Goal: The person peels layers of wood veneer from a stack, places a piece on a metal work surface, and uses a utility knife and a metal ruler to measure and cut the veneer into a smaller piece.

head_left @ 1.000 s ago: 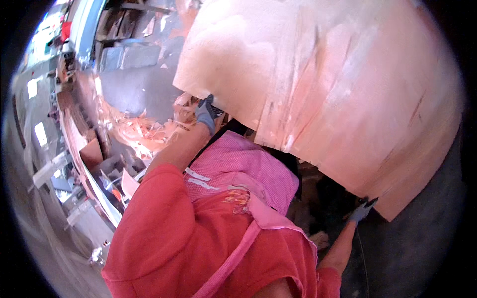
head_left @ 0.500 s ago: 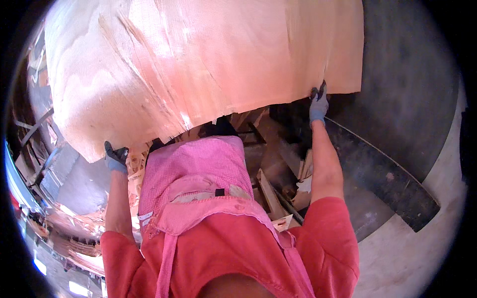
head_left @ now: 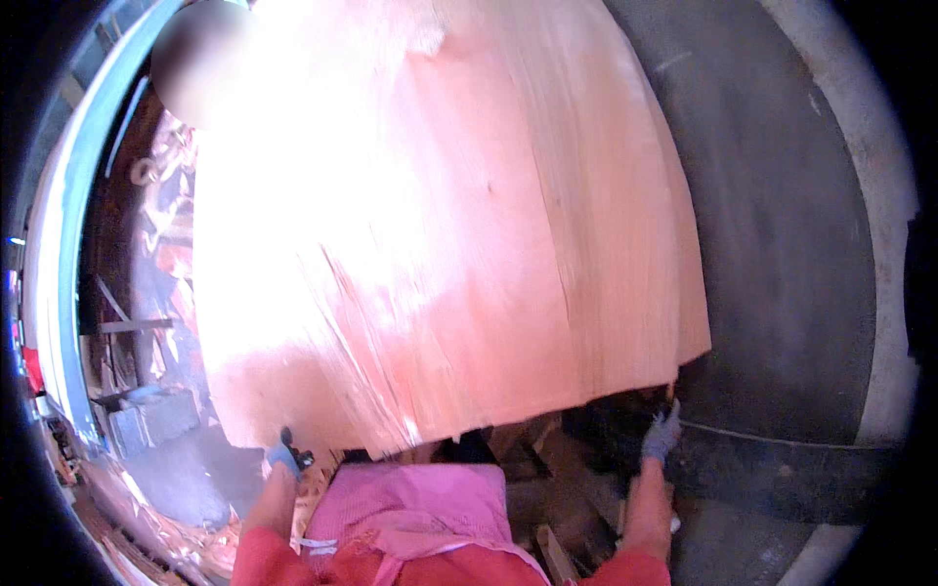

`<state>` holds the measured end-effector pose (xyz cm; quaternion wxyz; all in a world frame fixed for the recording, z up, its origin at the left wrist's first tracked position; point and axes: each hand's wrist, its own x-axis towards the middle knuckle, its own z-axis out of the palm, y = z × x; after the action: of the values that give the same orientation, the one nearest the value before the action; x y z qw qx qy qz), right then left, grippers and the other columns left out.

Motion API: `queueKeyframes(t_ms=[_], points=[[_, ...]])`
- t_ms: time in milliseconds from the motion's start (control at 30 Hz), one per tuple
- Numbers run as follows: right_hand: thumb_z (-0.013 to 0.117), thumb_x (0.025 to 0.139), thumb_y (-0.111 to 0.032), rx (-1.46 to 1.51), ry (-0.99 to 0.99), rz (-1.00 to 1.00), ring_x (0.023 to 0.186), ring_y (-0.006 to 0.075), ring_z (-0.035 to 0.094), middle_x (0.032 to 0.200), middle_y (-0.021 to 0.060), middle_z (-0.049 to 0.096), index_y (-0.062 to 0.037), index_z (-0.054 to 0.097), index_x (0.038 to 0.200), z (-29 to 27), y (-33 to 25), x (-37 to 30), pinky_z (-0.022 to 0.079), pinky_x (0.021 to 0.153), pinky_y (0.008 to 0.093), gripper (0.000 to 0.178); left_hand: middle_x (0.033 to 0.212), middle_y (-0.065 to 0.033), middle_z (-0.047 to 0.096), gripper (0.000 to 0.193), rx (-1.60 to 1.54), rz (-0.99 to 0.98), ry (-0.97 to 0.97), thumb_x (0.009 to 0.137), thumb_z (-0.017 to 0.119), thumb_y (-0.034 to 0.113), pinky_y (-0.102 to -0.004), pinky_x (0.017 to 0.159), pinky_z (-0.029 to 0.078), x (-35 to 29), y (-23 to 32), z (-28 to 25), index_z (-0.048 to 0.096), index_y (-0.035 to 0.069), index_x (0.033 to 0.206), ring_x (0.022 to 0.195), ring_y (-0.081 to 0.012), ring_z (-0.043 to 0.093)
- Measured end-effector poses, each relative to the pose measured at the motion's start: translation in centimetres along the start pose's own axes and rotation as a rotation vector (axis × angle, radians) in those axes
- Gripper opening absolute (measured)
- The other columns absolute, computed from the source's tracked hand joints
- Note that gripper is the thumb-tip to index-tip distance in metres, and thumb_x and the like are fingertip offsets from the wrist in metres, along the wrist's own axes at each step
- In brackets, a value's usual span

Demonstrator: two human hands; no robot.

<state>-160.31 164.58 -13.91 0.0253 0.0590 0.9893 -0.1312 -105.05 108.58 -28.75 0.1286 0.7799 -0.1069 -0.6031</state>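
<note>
A wide, thin wood veneer sheet [head_left: 469,264] stretches away in front of me, pale pinkish-tan with long splits and a ragged near edge. At its near left corner, my left hand [head_left: 284,453] in a grey-and-black glove is closed on the edge, thumb on top and the other fingers partly hidden. Near the right corner, my right hand [head_left: 661,435], gloved alike, pinches the same edge. Between the two hands the edge hangs just ahead of my pink checked apron [head_left: 420,498].
A dark flat surface [head_left: 782,215] lies right of the sheet, with a black strip [head_left: 782,479] below it. Wood scraps [head_left: 555,555] lie beneath the near edge. Grey blocks [head_left: 154,422] and more scraps are at left. A blurred person [head_left: 200,63] shows at the far left.
The view has tilted up, so the sheet's far part shows and my hands and apron sit lower in the picture. Both hands still hold the near edge.
</note>
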Motion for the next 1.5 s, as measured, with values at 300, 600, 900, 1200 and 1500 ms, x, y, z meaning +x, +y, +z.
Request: queueKeyframes(t_ms=[300,600,900,1200,1500], points=[[0.053,0.093,0.000,-0.051,0.178,-0.026,0.126,0.0349,0.052,0.140,0.0212,0.052,-0.0028,0.047,0.142,-10.8,-0.3,2.9,0.041,0.105,0.0406,0.050,0.105,-0.0084,0.065,0.042,-0.093,0.088,-0.270,0.101,0.037,0.043,-0.0468,0.082,0.049,6.3,-0.1,-0.5,0.060,0.013,0.119,0.095,-0.0297,0.058],[0.056,0.099,-0.011,0.313,0.087,-0.266,0.120,0.0253,0.055,0.137,0.0183,0.056,0.0020,0.050,0.139,-9.7,-15.1,1.2,0.045,0.101,0.0379,0.043,0.106,-0.0072,0.066,0.045,-0.271,-0.097,-0.556,0.101,0.037,0.045,-0.0453,0.085,0.050,-3.6,0.4,-1.6,0.062,0.009,0.112,0.099,-0.0283,0.060],[0.060,0.098,-0.019,0.701,-0.486,0.085,0.085,0.0123,0.061,0.116,0.0109,0.064,-0.0057,0.048,0.142,9.2,-27.0,-11.0,0.054,0.067,0.0246,0.048,0.111,-0.0116,0.067,0.034,0.737,0.596,-0.562,0.092,0.063,0.011,-0.0310,0.083,0.054,-8.1,5.3,-2.9,0.058,0.000,0.124,0.097,-0.0186,0.065],[0.061,0.095,-0.016,0.707,-0.567,0.025,0.055,0.0100,0.054,0.082,0.0058,0.064,-0.0109,0.053,0.135,15.2,-30.3,-16.4,0.045,0.045,0.0288,0.041,0.158,-0.0118,0.026,0.079,1.896,1.744,-0.852,0.081,0.073,0.026,-0.0534,0.119,0.017,-17.4,9.7,17.8,0.034,0.014,0.149,0.147,-0.0304,0.022],[0.061,0.096,-0.017,0.823,-0.710,0.099,0.052,0.0089,0.050,0.073,0.0043,0.062,-0.0048,0.055,0.128,15.0,-29.8,-20.5,0.043,0.046,0.0264,0.034,0.155,-0.0136,0.033,0.044,1.925,2.082,-0.951,0.082,0.067,0.021,-0.0647,0.117,0.009,-14.4,4.5,23.7,0.061,0.011,0.125,0.148,-0.0344,0.021]])
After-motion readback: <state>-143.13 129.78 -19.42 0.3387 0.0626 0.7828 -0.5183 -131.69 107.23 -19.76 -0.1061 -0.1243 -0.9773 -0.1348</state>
